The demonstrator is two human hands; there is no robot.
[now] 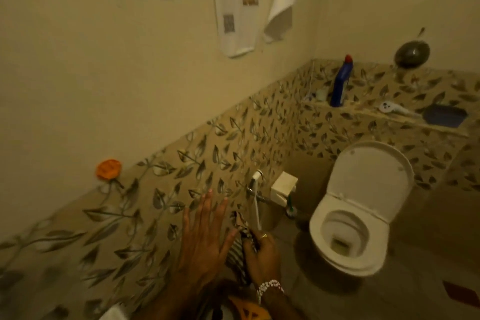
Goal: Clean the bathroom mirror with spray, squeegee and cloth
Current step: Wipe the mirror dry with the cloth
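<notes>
Right hand (pixel 262 254) gripping crumpled striped cloth (pixel 240 249), left hand (pixel 201 239) flat, splayed

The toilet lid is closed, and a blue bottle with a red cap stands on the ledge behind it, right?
Not quite. The head view shows the toilet lid raised, leaving the bowl open. The rest holds: the blue bottle with its red cap stands on the tiled ledge behind it.

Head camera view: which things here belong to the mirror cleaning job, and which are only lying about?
For the job:
- striped cloth, gripped by the right hand
- left hand, open and flat, holding nothing
No mirror, spray or squeegee is visible.

Lying about:
- blue bottle on the ledge
- toilet, lid up
- white towel on the wall
- orange object
</notes>
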